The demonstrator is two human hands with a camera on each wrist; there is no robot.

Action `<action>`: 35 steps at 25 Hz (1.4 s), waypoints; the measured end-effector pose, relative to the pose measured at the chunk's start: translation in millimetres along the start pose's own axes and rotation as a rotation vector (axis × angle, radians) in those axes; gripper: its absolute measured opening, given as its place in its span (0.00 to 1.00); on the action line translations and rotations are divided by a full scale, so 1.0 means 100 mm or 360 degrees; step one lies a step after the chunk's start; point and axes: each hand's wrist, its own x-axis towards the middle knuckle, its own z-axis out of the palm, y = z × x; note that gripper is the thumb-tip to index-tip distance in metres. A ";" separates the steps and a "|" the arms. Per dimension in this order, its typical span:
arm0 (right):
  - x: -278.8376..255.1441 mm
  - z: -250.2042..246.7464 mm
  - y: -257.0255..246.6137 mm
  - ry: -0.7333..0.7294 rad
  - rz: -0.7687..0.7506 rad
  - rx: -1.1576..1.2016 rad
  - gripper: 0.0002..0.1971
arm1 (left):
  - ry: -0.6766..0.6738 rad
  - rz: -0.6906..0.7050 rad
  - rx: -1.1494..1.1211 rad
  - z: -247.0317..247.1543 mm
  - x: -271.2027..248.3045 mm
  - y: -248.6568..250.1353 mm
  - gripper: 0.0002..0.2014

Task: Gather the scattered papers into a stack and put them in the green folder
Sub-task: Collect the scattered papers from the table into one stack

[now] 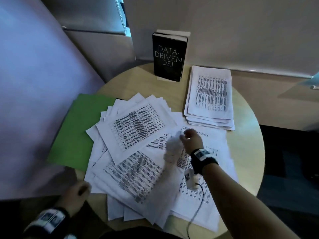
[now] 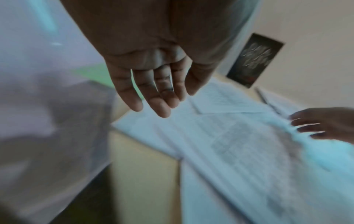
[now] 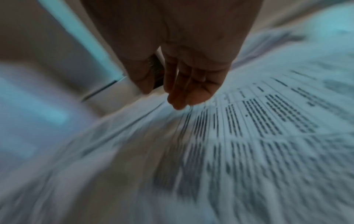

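The scattered papers [image 1: 138,152] are fanned loose across the worktop [image 1: 248,135], partly over the green folder [image 1: 77,128]. Thin, slippery, floppy stuff, so I'd square them up by the edges. Right hand [image 1: 191,140] hovers over them, fingers relaxed, holding nothing; left hand [image 2: 153,91] is open too.
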 end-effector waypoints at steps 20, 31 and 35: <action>-0.99 0.41 0.29 0.0006 0.0470 0.0006 0.07 | -0.0437 0.0436 0.1407 0.47 0.66 1.13 0.30; -1.09 0.98 -0.06 -0.0058 0.0529 0.0037 0.18 | -0.0679 0.1141 0.0853 0.56 0.13 0.89 0.13; -1.12 0.93 -0.12 -0.0091 0.0415 0.0183 0.09 | -0.0123 0.0317 -0.0089 0.40 0.35 1.14 0.23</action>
